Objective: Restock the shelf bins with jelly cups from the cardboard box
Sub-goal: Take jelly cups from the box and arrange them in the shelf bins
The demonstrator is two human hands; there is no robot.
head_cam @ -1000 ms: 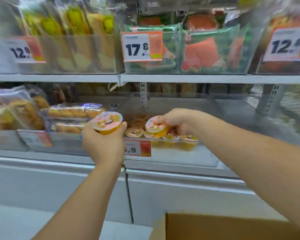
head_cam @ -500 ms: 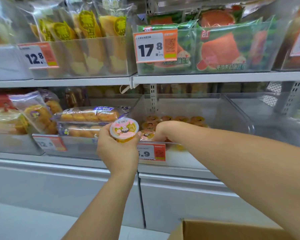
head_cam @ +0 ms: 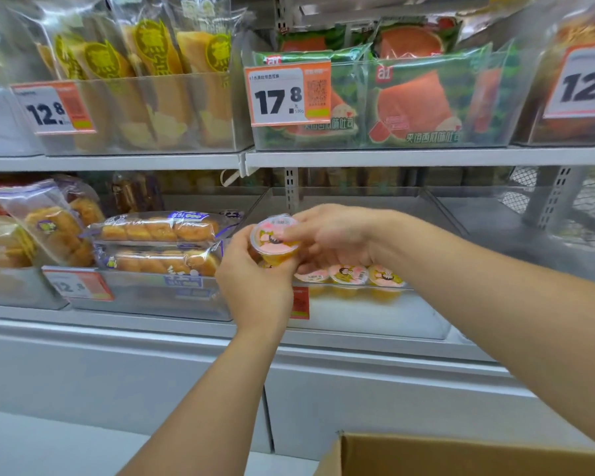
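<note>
While the left hand (head_cam: pixel 255 280) cups a jelly cup (head_cam: pixel 276 239) from below, fingers curled round its yellow base, the right hand (head_cam: pixel 327 235) pinches the same cup at its pink lid rim (both hands on one cup, then). Just beneath and beyond the right hand, a row of jelly cups (head_cam: pixel 349 274) sits at the front of the clear shelf bin (head_cam: pixel 368 317). Left of the left hand lie bagged bread rolls (head_cam: pixel 158 243) in the neighbouring bin. Below the right forearm, the cardboard box (head_cam: pixel 461 456) shows its open edge.
</note>
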